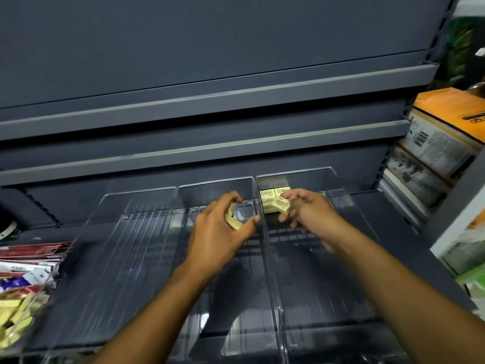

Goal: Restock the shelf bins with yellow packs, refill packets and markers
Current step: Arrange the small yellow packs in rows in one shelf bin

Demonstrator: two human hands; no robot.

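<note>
Three clear plastic bins lie side by side on a dark grey shelf. My left hand hovers over the middle bin and grips yellow packs in curled fingers. My right hand reaches into the right bin and pinches one yellow pack at its fingertips. That pack sits tilted against a small stack of yellow packs at the back of the right bin. The left bin holds nothing that I can see.
A clear supply box at the lower left holds several loose yellow packs, with red and white packets above them. Orange and white cartons are stacked on the right. Grey shelves run overhead.
</note>
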